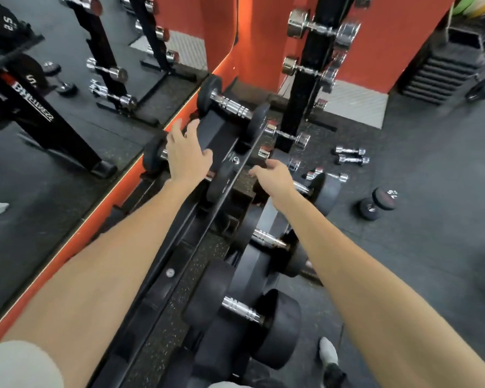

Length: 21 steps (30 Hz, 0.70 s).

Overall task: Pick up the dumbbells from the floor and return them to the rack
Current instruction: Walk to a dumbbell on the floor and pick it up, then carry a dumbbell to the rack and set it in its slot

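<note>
A black dumbbell rack [224, 135] runs away from me along a mirrored wall. My left hand [186, 155] hovers open over a black dumbbell [154, 156] lying on the upper tier, fingers spread, holding nothing. My right hand [275, 177] reaches over the rack's front rail, fingers loosely apart, just above a black dumbbell [322, 191] whose handle it partly hides. Another black dumbbell [230, 106] sits further along the upper tier. On the floor to the right lie a small black dumbbell [378, 204] and a pair of small chrome dumbbells [352, 156].
Two large black dumbbells [266, 240] [244, 310] rest on the lower tier near me. A vertical black stand [308, 71] holding chrome dumbbells rises beyond the rack. The mirror [67, 107] lies to the left, stacked black steps [443, 74] at back right. My foot [329, 359] stands beside the rack.
</note>
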### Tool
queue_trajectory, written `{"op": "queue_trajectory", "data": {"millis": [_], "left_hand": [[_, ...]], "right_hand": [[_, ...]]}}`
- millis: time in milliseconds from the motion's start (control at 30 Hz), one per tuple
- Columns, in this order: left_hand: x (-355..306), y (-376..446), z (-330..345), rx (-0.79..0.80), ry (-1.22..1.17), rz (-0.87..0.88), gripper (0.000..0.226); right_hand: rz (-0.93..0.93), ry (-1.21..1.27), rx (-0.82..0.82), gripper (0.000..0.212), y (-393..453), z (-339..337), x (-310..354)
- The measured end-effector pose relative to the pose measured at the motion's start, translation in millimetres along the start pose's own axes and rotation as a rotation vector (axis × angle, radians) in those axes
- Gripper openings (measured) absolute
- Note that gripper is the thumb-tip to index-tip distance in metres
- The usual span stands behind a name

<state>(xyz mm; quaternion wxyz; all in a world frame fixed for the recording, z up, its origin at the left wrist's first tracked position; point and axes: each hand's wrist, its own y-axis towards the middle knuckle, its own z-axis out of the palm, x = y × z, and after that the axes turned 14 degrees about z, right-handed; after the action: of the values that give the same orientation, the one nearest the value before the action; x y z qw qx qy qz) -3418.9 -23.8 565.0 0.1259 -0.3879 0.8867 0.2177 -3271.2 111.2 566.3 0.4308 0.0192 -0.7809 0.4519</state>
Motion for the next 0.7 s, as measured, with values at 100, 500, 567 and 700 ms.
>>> {"op": "queue_trajectory", "data": {"millis": [100,500,567,700], "left_hand": [[-52.3,-4.3,19.1,0.083,-0.124,0.088,0.061],[-316.1,-15.4,94.6,0.52,-0.334,0.36,0.051],[-363.2,-16.6,111.7,0.554,-0.329,0.405,0.052],[-452.8,-18.5,146.3,0.612,-0.34,0.412,0.053]], "right_hand": [[0.0,0.067,-0.125,0.05,0.8,-59.0,-16.6],[-0.003,0.3,-0.337,0.09,1.7,-321.2,-80.7],[-0.011,0.34,-0.342,0.096,12.7,-367.9,-90.6],[-0.037,0.375,-0.402,0.081,0.5,-455.2,-98.7]]}}
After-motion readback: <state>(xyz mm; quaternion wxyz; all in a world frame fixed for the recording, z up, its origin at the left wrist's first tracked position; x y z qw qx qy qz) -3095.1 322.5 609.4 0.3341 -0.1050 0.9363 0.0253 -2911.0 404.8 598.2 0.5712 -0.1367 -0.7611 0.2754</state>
